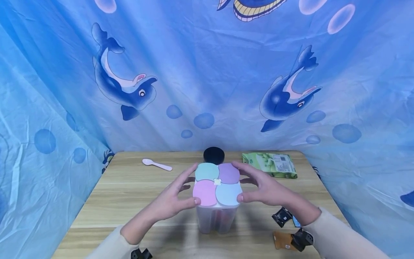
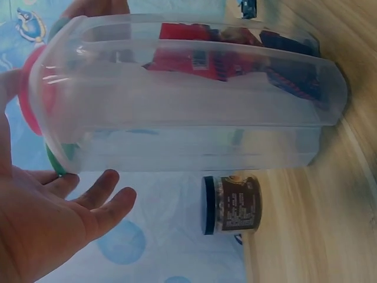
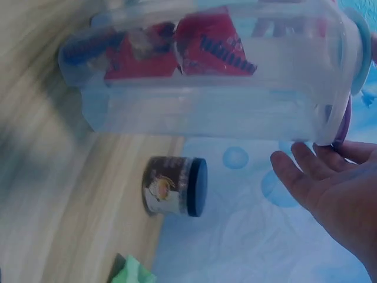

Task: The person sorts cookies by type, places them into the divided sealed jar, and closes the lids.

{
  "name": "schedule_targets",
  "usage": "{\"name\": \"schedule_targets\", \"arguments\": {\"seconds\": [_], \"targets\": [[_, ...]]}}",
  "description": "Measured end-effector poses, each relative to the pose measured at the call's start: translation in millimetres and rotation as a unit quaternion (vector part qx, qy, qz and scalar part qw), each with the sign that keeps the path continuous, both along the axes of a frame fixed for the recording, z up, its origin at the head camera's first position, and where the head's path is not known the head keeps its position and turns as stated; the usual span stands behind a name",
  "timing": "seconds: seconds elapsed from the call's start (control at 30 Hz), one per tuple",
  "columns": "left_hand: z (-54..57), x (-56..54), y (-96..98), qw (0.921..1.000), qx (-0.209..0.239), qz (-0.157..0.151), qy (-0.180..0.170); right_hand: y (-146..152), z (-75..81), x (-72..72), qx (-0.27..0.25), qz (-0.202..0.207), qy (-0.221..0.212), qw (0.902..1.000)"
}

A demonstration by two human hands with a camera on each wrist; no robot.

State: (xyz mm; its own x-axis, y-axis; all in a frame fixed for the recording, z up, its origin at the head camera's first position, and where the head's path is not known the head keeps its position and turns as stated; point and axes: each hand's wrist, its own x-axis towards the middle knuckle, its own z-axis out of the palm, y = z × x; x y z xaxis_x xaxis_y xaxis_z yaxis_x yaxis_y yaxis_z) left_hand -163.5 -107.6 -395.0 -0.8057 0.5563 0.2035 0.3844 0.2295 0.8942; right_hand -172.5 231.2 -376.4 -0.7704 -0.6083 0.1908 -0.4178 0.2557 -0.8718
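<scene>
A tall translucent storage container (image 1: 210, 220) stands upright on the wooden table, topped by a lid (image 1: 207, 192) with mint, purple, pink and pale blue petals. My left hand (image 1: 171, 199) grips the lid's left side, thumb at the front corner and index finger at the back. On the opposite side my right hand (image 1: 265, 185) holds the lid the same way. The other fingers of both hands spread loosely beside the container's upper wall. Through the clear wall, red packets (image 2: 191, 56) and a dark blue one (image 2: 291, 71) show in one compartment.
Behind the container stands a jar (image 3: 168, 186) with a black lid. A pale pink spoon (image 1: 158, 165) lies back left, a green printed bag (image 1: 271, 165) back right. Small black (image 1: 281, 217) and orange-brown packets (image 1: 282, 241) lie by the right forearm. A dolphin-print curtain (image 1: 207, 79) hangs behind the table.
</scene>
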Motion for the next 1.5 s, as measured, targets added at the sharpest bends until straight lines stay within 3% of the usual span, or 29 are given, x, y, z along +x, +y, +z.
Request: {"name": "schedule_targets", "arguments": {"seconds": [0.27, 0.37, 0.67, 0.97, 1.5], "targets": [[-5.4, -5.2, 0.8, 0.9997, 0.024, -0.008, -0.005, -6, 6.5, 3.5, 0.079, -0.034, 0.052, 0.995], [-6.9, -6.0, 0.5, 0.9996, 0.028, -0.005, -0.002, -9, 9.4, 3.7, 0.092, -0.031, 0.05, 0.994], [-5.8, -7.8, 0.3, 0.9998, 0.018, 0.006, -0.006, -9, 3.3, -0.7, 0.041, -0.003, -0.011, 0.9991], [-4.9, -4.4, -0.9, 0.9989, 0.034, -0.001, -0.031, -13, 8.5, 4.4, 0.02, -0.026, -0.083, 0.996], [-5.5, -4.3, -0.2, 0.9988, 0.038, -0.001, -0.031, -4, -7.4, 1.5, -0.037, 0.011, -0.111, 0.9931]]}}
